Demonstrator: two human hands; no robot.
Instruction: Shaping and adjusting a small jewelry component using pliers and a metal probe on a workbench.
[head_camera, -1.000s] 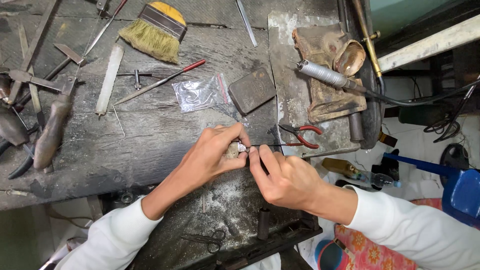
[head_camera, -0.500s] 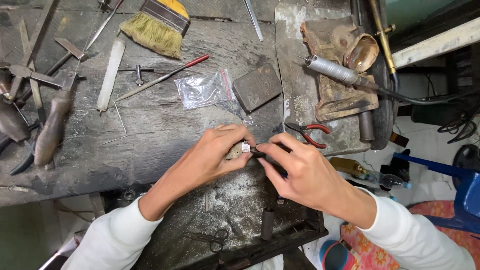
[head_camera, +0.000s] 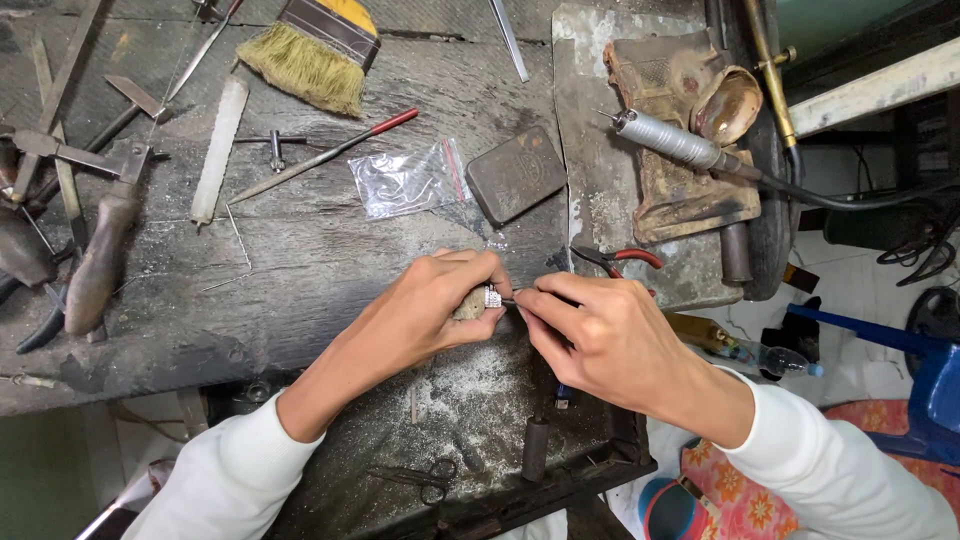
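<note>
My left hand (head_camera: 432, 310) pinches a small silver-coloured metal piece (head_camera: 492, 297) between thumb and fingertips, over the front edge of a worn dark workbench (head_camera: 300, 250). My right hand (head_camera: 600, 335) grips a thin dark tool (head_camera: 512, 299) whose tip touches that piece. Both hands meet at the middle of the view. White sleeves cover both forearms. The rest of the tool is hidden inside my right fist.
Red-handled pliers (head_camera: 618, 260) lie just behind my right hand. Farther back are a clear plastic bag (head_camera: 405, 180), a dark flat tin (head_camera: 515, 172), a brush (head_camera: 315, 50), a rotary handpiece (head_camera: 675, 142) on a leather pad, and files and hammers (head_camera: 90, 270) at left. Scissors (head_camera: 420, 478) lie in the tray below.
The view has shifted slightly; my hands stay together on the small piece, with my right hand's tool moving a little against it.
</note>
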